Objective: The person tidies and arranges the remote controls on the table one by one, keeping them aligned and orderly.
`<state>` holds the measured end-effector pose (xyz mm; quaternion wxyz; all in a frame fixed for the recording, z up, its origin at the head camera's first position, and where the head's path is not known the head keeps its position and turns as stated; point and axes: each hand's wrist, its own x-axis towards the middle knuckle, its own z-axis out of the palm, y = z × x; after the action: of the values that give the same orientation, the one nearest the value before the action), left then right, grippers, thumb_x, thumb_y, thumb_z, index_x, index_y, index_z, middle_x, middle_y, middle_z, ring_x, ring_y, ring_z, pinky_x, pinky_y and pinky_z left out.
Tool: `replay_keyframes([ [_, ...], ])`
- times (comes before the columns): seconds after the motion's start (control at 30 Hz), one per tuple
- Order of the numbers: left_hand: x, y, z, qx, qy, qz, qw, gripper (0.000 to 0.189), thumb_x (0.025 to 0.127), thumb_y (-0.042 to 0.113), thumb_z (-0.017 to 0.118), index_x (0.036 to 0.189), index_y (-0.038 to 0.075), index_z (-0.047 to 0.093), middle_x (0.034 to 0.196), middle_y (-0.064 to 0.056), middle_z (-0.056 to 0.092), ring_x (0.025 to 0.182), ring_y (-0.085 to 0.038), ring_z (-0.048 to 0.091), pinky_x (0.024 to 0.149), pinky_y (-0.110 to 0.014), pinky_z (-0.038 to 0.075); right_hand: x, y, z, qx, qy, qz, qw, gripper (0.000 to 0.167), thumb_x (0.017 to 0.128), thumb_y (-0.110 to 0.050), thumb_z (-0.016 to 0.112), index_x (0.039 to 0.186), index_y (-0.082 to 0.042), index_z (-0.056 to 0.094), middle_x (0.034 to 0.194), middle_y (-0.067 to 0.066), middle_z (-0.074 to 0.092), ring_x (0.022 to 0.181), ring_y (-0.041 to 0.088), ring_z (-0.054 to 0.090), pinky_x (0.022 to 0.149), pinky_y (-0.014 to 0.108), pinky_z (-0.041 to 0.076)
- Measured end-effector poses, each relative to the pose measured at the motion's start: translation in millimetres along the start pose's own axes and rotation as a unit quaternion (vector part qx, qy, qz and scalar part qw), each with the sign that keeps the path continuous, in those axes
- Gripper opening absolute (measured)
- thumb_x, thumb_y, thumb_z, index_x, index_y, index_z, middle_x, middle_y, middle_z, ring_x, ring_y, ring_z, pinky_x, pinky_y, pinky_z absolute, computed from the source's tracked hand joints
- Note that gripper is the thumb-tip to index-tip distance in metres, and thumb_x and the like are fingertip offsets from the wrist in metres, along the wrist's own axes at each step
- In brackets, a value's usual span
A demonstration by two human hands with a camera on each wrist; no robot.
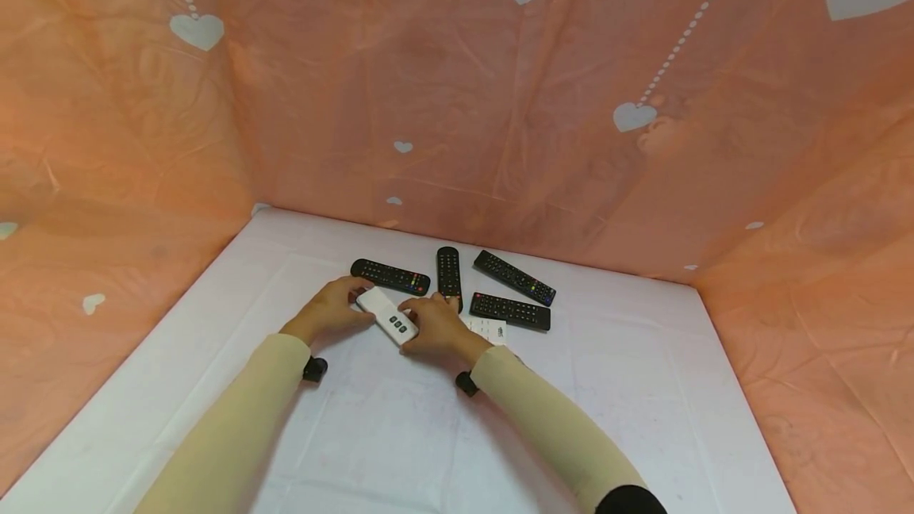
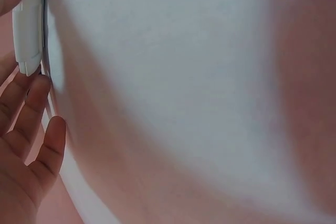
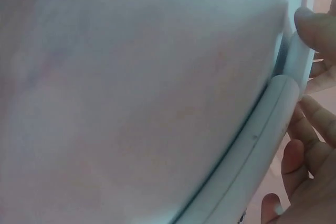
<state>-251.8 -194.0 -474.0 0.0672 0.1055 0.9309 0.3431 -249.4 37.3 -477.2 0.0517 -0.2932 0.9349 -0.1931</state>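
Observation:
A white remote control (image 1: 386, 314) with several dark buttons lies slantwise between the two hands, low over the white table. The left hand (image 1: 330, 312) holds its far left end, thumb on one side and fingers on the other. At the near right end, the right hand (image 1: 441, 331) grips it between thumb and fingers. The left wrist view shows the remote's white edge (image 2: 28, 30) beside the left thumb. A second white remote (image 1: 489, 330) lies partly hidden behind the right hand; its long side (image 3: 244, 156) fills the lower right of the right wrist view.
Beyond the hands lie several black remotes: one at the left (image 1: 390, 276), one upright in the middle (image 1: 449, 272), one slanted (image 1: 514, 278) and one nearer (image 1: 510, 312). An orange curtain with hearts (image 1: 457, 86) borders the white table (image 1: 607, 419) at the back and sides.

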Motion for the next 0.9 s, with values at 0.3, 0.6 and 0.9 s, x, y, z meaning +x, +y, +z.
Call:
replay_keyframes([
  [0.3,0.0,4.2,-4.0,-0.016,0.011,0.014,0.9997,0.073,0.075,0.02,0.08,0.137,-0.001,0.048,0.124,-0.021,0.056,0.108,-0.033,0.056,0.096,-0.046,0.047,-2.8,-3.8,-6.1,0.001,0.003,0.004,1.0,0.072,0.061,-0.036,0.088,0.126,-0.022,0.061,0.106,-0.009,0.07,0.089,0.01,0.048,0.085,0.036,0.028],
  [0.6,-0.8,11.7,-8.3,-0.017,0.037,0.043,0.9982,0.064,0.071,0.02,0.082,0.126,0.0,0.056,0.111,-0.015,0.058,0.09,-0.024,0.055,0.076,-0.031,0.047,-8.5,-2.8,-15.8,0.029,0.004,-0.012,0.9995,0.072,0.063,-0.028,0.087,0.129,-0.02,0.059,0.11,-0.005,0.07,0.088,0.011,0.045,0.08,0.029,0.026],
  [0.9,-7.5,14.1,-9.7,-0.083,0.032,0.033,0.9955,0.064,0.071,0.014,0.083,0.124,0.0,0.051,0.116,-0.019,0.058,0.081,-0.018,0.06,0.07,-0.026,0.051,-17.0,-4.7,-23.2,0.027,0.013,-0.03,0.9991,0.072,0.068,-0.027,0.086,0.133,-0.022,0.057,0.113,-0.004,0.068,0.096,0.014,0.051,0.083,0.031,0.03],
])
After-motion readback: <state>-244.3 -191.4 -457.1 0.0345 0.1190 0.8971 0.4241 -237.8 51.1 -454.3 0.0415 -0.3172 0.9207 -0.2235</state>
